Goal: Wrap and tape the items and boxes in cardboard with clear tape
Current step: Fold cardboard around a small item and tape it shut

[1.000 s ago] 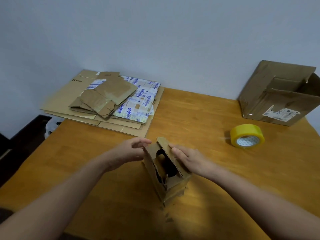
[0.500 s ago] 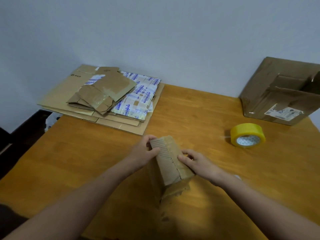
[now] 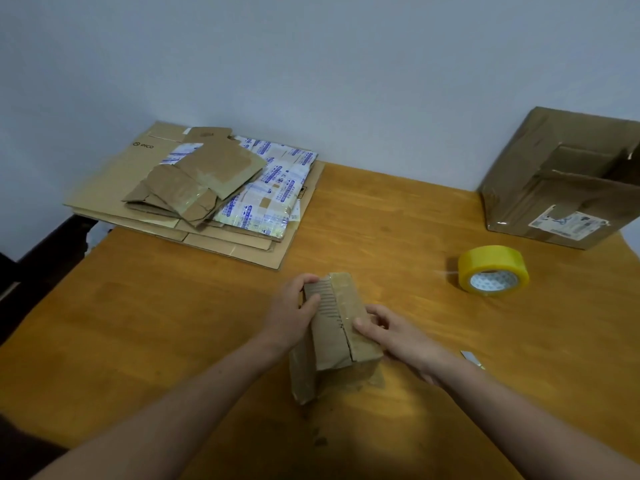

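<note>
Head view: left grip (image 3: 289, 317) and right grip (image 3: 393, 336) both clasp the cardboard bundle (image 3: 332, 346) standing on the table (image 3: 166, 323).

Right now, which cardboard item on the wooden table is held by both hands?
The small brown cardboard-wrapped bundle at front centre, held between the left hand and right hand. The flattened cardboard stack and open brown cardboard box lie untouched.

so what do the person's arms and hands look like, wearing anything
The left arm and right arm are bare, with no sleeves in view. The left hand and right hand have no gloves; no watch, ring or bracelet shows.
</note>
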